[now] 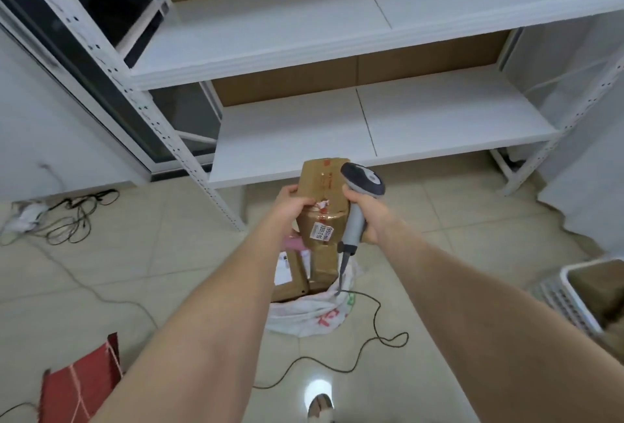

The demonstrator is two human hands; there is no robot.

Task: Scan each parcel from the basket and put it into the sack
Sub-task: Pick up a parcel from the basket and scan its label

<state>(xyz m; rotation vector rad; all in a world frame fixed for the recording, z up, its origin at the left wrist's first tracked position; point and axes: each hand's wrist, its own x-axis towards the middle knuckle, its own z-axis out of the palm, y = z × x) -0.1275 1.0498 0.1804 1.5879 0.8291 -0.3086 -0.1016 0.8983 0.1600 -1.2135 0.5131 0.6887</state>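
My left hand [292,203] grips the left edge of a brown cardboard parcel [322,186] with a white barcode label, held up in front of me. My right hand [366,213] grips the handle of a grey barcode scanner [363,179], its head right beside the parcel's upper right edge. Below both hands the white sack [314,311] stands open on the floor with several brown parcels [290,282] and something pink inside. The white basket [567,297] is at the right edge, with a brown parcel in it.
A white metal shelving rack [371,128] stands behind the sack. The scanner's black cable [374,338] loops across the tiled floor. More cables [74,216] lie at the left. A red bag [81,385] lies at the lower left.
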